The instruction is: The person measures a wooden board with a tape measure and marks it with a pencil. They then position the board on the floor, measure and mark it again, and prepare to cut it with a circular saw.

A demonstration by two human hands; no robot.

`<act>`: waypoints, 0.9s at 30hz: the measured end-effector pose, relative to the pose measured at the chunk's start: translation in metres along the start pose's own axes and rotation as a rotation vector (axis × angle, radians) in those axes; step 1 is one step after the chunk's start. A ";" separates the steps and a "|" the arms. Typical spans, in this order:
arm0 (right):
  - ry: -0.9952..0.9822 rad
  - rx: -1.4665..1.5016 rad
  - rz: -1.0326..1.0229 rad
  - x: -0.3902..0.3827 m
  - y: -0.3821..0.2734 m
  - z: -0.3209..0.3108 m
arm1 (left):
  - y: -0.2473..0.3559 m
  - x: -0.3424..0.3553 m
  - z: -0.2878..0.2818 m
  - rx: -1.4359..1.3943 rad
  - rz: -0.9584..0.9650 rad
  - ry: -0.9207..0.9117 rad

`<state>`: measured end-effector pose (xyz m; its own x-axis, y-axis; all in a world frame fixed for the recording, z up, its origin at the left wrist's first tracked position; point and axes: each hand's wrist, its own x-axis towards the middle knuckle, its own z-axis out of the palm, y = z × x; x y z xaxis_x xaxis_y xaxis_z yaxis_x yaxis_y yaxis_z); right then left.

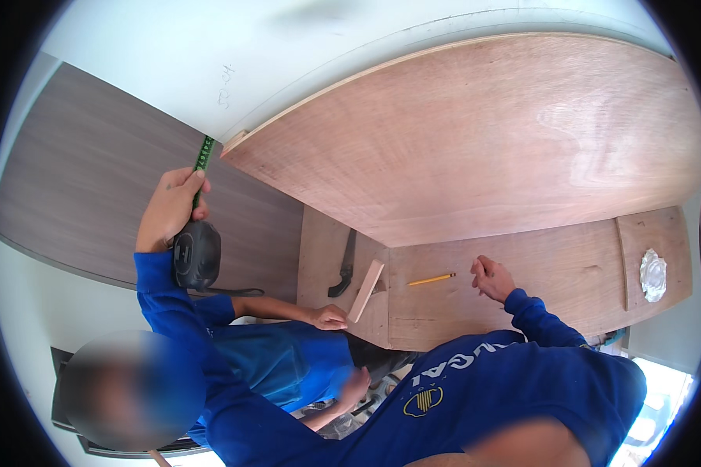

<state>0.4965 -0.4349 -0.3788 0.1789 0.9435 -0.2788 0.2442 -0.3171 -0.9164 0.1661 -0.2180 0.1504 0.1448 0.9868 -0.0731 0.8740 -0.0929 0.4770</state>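
My left hand (177, 201) is raised at the left and closed on a tape measure. The thumb and fingers pinch its green blade (206, 148), which runs up the grey wood-grain panel (109, 148) beside the left corner of a large plywood board (475, 132). The black tape case (198, 255) is below the fingers, its strap trailing right. Over the lower plywood surface (553, 261), my right hand (491, 279) has its fingers curled in, with nothing visible in them. A yellow pencil (432, 279) lies to its left.
A co-worker in blue stands at the lower left, one hand (329, 317) beside a wooden strip (367, 291). A dark-handled saw (344, 268) lies behind it. At the right, a crumpled clear-silver object (653, 275) sits on a small plywood piece (631, 241).
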 end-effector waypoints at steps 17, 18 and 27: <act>0.026 0.129 0.027 0.046 0.007 -0.020 | 0.016 -0.006 0.009 0.025 -0.066 0.043; 0.031 0.099 0.020 0.048 0.005 -0.022 | 0.017 -0.006 0.010 0.014 -0.063 0.039; 0.026 0.070 0.066 0.046 -0.003 -0.032 | 0.015 -0.007 0.012 -0.046 -0.087 0.049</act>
<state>0.5344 -0.3936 -0.3793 0.2176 0.9178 -0.3321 0.1642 -0.3698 -0.9145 0.1839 -0.2278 0.1478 0.0450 0.9963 -0.0737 0.8597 -0.0011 0.5108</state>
